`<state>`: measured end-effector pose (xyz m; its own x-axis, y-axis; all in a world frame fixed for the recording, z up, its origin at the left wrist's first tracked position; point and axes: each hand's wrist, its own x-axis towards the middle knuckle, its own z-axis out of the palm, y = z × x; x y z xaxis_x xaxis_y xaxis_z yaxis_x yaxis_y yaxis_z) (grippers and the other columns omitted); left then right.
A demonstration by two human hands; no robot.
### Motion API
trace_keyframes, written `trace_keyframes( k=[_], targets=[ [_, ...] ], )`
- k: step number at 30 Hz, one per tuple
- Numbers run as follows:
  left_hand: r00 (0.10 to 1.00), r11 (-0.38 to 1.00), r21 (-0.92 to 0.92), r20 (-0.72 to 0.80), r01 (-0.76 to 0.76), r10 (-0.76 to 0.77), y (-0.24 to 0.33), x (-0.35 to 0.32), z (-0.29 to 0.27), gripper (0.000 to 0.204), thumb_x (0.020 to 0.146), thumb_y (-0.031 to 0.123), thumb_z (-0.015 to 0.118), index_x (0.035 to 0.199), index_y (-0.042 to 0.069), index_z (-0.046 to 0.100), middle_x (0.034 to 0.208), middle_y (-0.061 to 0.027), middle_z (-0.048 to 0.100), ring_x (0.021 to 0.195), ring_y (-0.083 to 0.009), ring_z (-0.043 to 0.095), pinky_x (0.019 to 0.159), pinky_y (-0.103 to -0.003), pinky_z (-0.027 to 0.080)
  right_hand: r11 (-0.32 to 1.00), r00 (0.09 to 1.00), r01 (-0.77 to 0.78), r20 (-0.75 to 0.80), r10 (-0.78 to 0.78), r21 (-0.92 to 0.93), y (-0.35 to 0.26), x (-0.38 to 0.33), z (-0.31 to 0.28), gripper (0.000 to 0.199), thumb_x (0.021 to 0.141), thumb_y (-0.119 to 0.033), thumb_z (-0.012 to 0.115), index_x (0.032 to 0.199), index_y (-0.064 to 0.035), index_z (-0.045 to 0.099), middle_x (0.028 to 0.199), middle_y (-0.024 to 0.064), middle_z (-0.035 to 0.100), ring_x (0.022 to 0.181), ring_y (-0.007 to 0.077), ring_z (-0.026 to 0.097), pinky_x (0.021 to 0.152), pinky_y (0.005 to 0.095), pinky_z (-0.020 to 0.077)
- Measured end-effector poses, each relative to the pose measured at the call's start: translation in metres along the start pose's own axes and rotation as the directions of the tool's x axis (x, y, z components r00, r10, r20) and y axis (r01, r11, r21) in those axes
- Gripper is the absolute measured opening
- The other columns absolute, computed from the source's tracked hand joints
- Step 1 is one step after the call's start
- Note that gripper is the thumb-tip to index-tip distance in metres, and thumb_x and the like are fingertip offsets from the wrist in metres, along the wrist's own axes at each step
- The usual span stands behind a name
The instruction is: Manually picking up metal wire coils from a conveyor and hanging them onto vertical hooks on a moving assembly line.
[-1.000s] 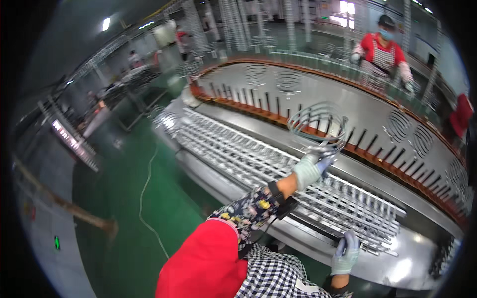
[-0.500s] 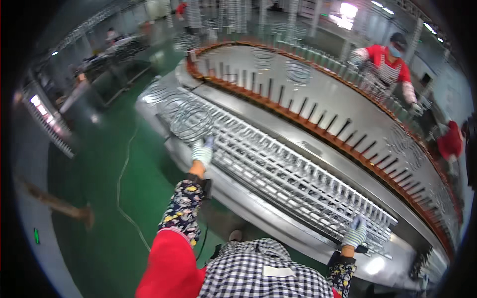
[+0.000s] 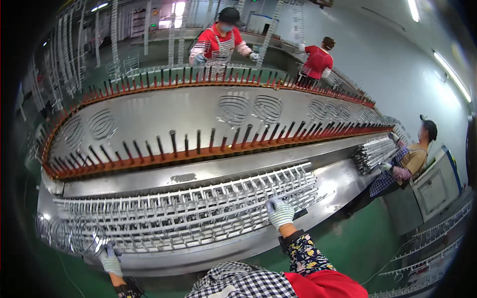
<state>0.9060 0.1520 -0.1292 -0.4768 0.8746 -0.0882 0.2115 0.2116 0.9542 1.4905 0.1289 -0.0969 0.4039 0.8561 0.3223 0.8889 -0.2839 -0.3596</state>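
Note:
A stack of silvery metal hook racks (image 3: 189, 216), long bars with rows of short prongs, lies along the near side of the steel bench. My left hand (image 3: 110, 260), in a striped glove, is closed at the left end of the front rack, beside several wire rings (image 3: 92, 237). In the same kind of glove, my right hand (image 3: 280, 213) is closed at that rack's right end. Parts of the fingers of both hands are hidden against the metal.
Behind the racks runs an oval conveyor (image 3: 198, 154) with upright dark pins, around a steel top (image 3: 169, 107) bearing several wire coils (image 3: 233, 109). Across it stands a person in red (image 3: 218, 47); another person (image 3: 318, 62) is farther back. At right, a person (image 3: 415, 154) handles a rack bundle (image 3: 375, 153).
The view has swung right, so the bench now runs nearly across it and the worker at right shows. Both my hands stay at the ends of the front rack.

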Motion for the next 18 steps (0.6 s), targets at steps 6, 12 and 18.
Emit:
trace_keyframes(
  k=[6,12,18],
  targets=[
    [0.988,0.998,0.065,-0.156,-0.008,0.018,-0.021,0.002,0.02,0.022,0.087,0.027,0.049,0.09,0.006,0.045,0.077,-0.0065,0.056,0.049,-0.0102,0.045,0.04,-0.024,0.039,0.926,0.734,-0.166,0.669,-0.113,0.34,0.042,0.073,-0.029,0.038,0.08,-0.034,0.055,0.105,-0.0057,0.057,0.091,0.0134,0.062,0.081,0.0222,0.059,0.071,0.0322,0.0465],
    [0.936,0.992,0.029,-0.328,-0.123,0.126,-0.053,0.003,0.023,0.019,0.088,0.022,0.047,0.09,0.003,0.044,0.083,-0.0073,0.055,0.076,-0.0167,0.05,0.073,-0.03,0.04,0.684,0.936,-0.285,0.348,0.049,0.671,0.1,0.226,-0.012,0.043,0.078,-0.025,0.054,0.114,-0.0037,0.048,0.082,0.0158,0.058,0.067,0.0213,0.059,0.058,0.0331,0.0478],
    [0.91,0.974,0.211,-0.382,-0.086,0.163,-0.071,0.003,0.025,0.009,0.086,0.002,0.043,0.095,0.003,0.045,0.095,-0.0059,0.048,0.09,-0.0171,0.045,0.085,-0.029,0.035,0.523,0.864,-0.463,0.233,0.447,0.716,0.138,0.35,0.049,0.046,0.081,-0.018,0.046,0.125,-0.011,0.036,0.095,0.0166,0.058,0.088,0.0273,0.058,0.071,0.0344,0.0468]
  ],
)
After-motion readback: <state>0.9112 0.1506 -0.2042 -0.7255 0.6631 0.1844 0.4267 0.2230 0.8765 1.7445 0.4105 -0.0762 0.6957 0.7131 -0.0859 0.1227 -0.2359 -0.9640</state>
